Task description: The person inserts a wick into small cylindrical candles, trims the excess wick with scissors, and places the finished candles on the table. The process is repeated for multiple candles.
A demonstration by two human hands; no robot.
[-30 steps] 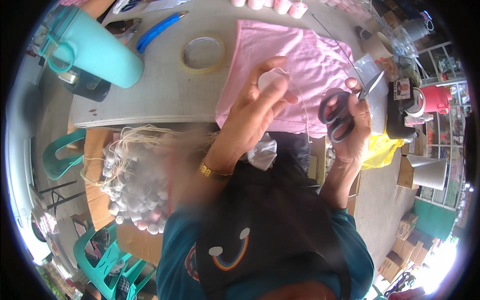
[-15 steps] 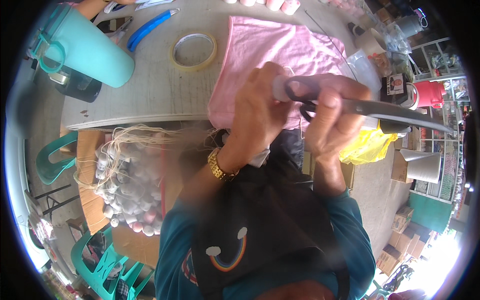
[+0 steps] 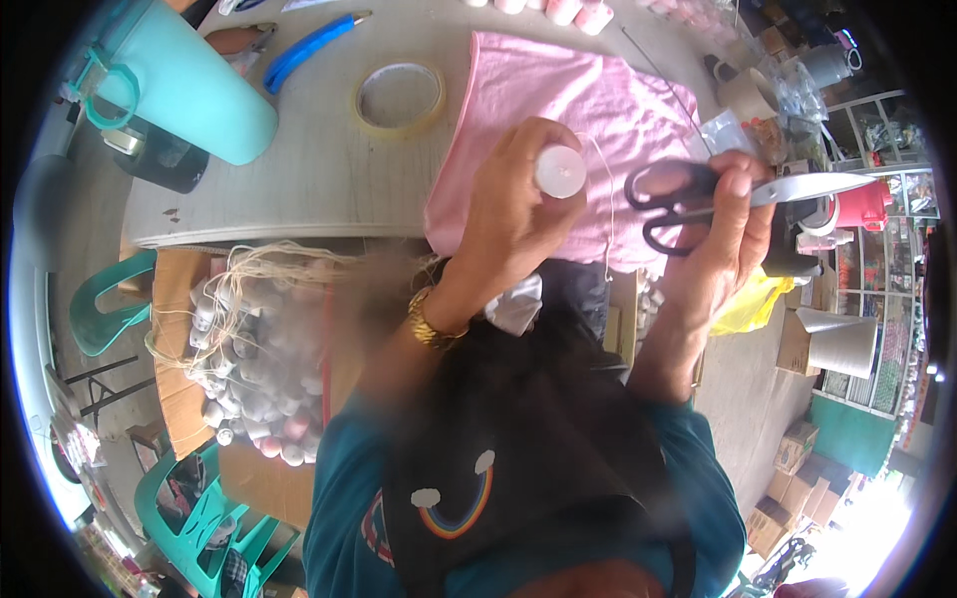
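Observation:
My left hand (image 3: 513, 189) is closed around a white candle (image 3: 560, 171), its flat round end turned up toward me. A thin pale string (image 3: 608, 189) runs from behind that hand and dangles over the pink cloth (image 3: 598, 85) on the table. To the right, my right hand (image 3: 728, 219) grips a pair of scissors (image 3: 688, 204) around the middle. The black handle loops point at the candle, and the metal blades stretch off to the right. A gap separates the scissors from the candle.
A cardboard box (image 3: 179, 349) of white candles (image 3: 264, 389) with long strings stands below the table's left edge. On the table (image 3: 299, 189) are a tape roll (image 3: 399, 98), a blue-handled tool (image 3: 311, 52), a turquoise tumbler (image 3: 189, 90) and pink candles (image 3: 593, 18). A yellow bag (image 3: 753, 302) hangs at right.
My right hand has moved right with the scissors, and their handles have come away from the candle. My left hand has turned the candle's end up toward me.

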